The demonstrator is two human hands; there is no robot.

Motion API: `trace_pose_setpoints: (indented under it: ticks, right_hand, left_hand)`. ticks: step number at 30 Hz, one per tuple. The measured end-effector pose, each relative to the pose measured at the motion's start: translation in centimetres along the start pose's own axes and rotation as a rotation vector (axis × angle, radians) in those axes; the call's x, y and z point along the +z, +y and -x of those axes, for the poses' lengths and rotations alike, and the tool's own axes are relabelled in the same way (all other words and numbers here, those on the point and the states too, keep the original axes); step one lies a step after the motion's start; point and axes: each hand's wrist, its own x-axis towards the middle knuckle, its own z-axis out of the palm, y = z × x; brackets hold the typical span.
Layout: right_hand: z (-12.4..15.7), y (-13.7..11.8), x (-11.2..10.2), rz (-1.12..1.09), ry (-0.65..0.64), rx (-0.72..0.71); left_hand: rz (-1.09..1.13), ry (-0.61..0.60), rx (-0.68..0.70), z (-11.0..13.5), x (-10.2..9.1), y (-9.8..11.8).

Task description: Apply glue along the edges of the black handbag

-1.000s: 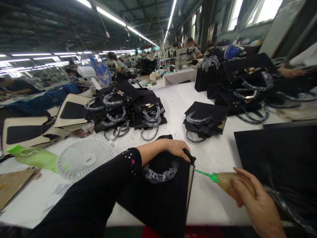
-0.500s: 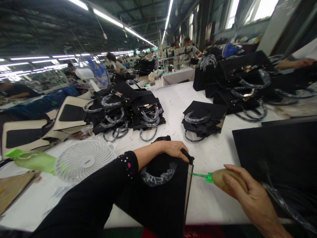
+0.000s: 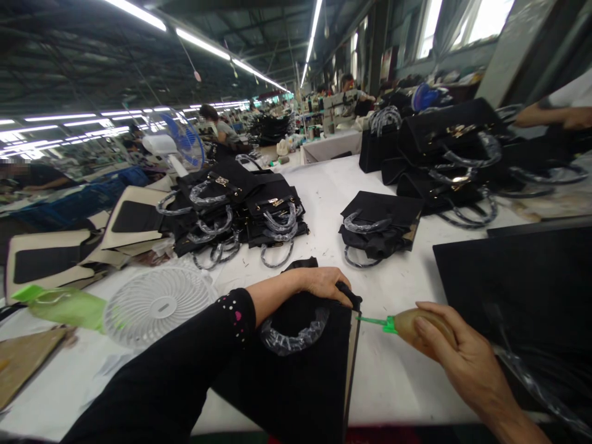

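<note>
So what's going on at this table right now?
A person works on a black bag on the white table. The left hand grips its top corner. The right hand holds a squeeze bottle, its green nozzle at the bag's side edge. More bags lie in piles behind, near a white fan.

Ceiling strip lights (image 3: 203,44) and blown-out windows (image 3: 481,18) light the white table (image 3: 398,376) evenly, edges bend with wide-angle distortion, and the black bag (image 3: 305,376) loses detail.
</note>
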Motion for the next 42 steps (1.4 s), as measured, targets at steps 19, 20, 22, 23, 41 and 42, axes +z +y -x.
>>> trace_pose_setpoints:
  ticks: [19, 20, 22, 23, 41, 42]
  right_hand:
    - [1.1, 0.9, -0.1, -0.020, -0.153, 0.017]
    - [1.1, 1.0, -0.1, -0.022, -0.125, 0.020]
    - [1.1, 1.1, -0.1, -0.021, -0.049, 0.029]
    - [1.1, 1.2, -0.1, -0.022, -0.038, 0.032]
    - [3.2, 0.6, -0.5, -0.016, -0.080, -0.140]
    - [3.4, 0.7, -0.5, -0.017, -0.098, -0.153]
  left_hand:
    - [0.025, 0.014, 0.038, 0.0, 0.4, -0.4]
    - [0.029, 0.016, 0.041, 0.1, 0.4, -0.4]
    - [0.033, 0.019, 0.046, 0.1, 0.4, -0.4]
    - [0.032, 0.020, 0.047, 0.0, 0.4, -0.4]
    - [0.053, 0.010, 0.071, 0.2, 0.3, -0.3]
    - [0.053, 0.009, 0.070, 0.2, 0.3, -0.3]
